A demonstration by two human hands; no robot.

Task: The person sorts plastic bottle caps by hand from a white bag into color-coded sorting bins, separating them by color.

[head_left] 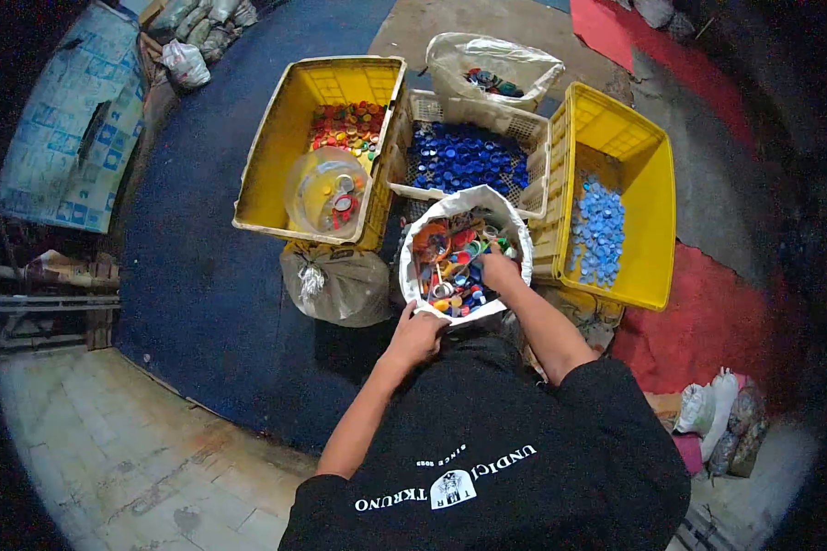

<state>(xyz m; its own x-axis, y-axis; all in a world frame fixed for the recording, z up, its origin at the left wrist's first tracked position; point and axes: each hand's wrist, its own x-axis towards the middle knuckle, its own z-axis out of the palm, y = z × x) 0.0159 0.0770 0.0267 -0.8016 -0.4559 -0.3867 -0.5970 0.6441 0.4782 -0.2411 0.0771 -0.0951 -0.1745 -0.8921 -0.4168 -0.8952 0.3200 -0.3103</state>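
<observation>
Floor: blue mat (202, 303), with a red mat (685, 321) at right and pale tiles (92, 450) at lower left.
Sack (482, 200): white, open at the top, directly before the person's black shirt (515, 432); holds mixed caps (452, 274).
Left hand (416, 337): pinches the near-left rim of the sack.
Right hand (504, 275): inside the sack, fingers down among the caps; their tips are hidden, so whether they grip one cannot be told.
Tied bag (349, 292): grey, just left of the sack.
White crate (538, 156): just beyond the sack; dark blue caps (469, 156).
Left crate (276, 151): yellow; red and yellow caps (349, 126), clear tub (308, 191) at the near end.
Right crate (651, 211): yellow; light blue caps (599, 230).
Far bag (450, 60): pale, open, beyond the white crate.
</observation>
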